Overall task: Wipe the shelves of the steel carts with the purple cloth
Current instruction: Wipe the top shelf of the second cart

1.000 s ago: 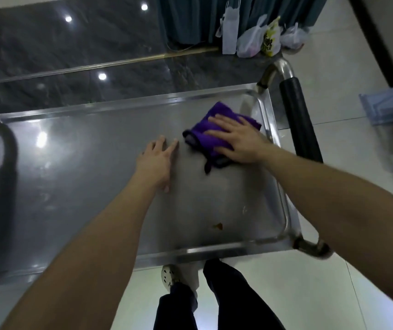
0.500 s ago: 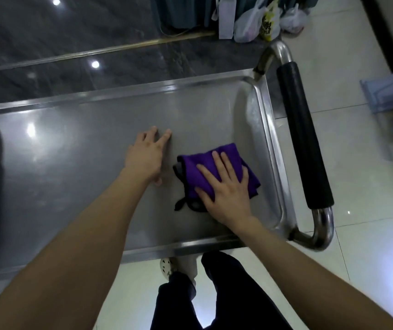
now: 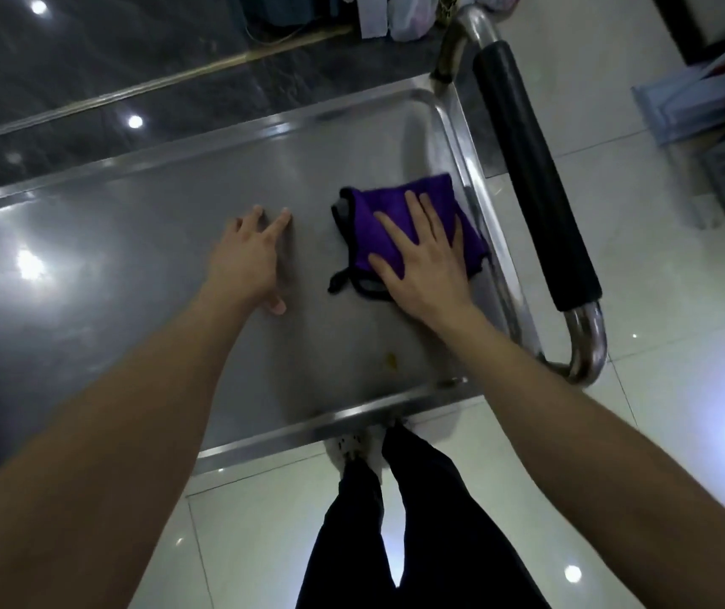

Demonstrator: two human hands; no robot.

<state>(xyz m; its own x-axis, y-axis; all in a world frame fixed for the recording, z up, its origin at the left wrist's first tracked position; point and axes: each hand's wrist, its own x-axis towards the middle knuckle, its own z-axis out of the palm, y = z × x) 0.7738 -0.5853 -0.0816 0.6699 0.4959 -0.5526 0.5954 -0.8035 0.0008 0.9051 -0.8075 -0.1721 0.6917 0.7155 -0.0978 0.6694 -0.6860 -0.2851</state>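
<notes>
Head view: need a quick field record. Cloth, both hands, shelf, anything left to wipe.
cloth: purple cloth, folded, lying on the top shelf by its right rim
right hand: right hand flat on the cloth, fingers spread, pressing it down
left hand: left hand rests on bare steel left of the cloth, not touching it
left to wipe: small orange spot near the front rim, not under the cloth
cart handle: cart handle with black sleeve, beyond the right rim, untouched
</notes>
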